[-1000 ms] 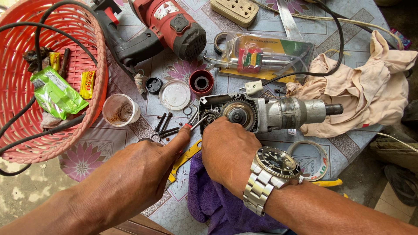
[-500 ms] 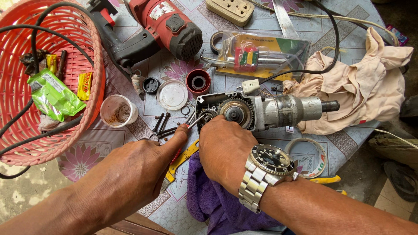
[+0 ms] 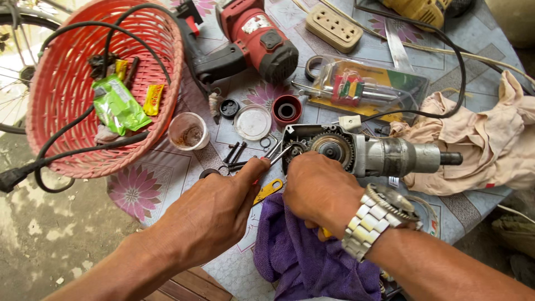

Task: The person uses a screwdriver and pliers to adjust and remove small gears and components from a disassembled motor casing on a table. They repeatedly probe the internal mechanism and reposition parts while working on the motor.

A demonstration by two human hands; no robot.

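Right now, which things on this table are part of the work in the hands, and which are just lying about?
In use:
left hand gripping pliers
right hand steadying the opened gearbox
purple cloth underneath

Lying about:
red basket
red power tool
plastic cup
beige rag
socket strip

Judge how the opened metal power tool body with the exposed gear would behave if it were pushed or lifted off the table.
The tool body looks like solid metal with a gear inside, so it is probably heavy for its size and stiff. Its rounded barrel might roll if pushed sideways, though the right hand steadies it and the boxy gear housing should resist.
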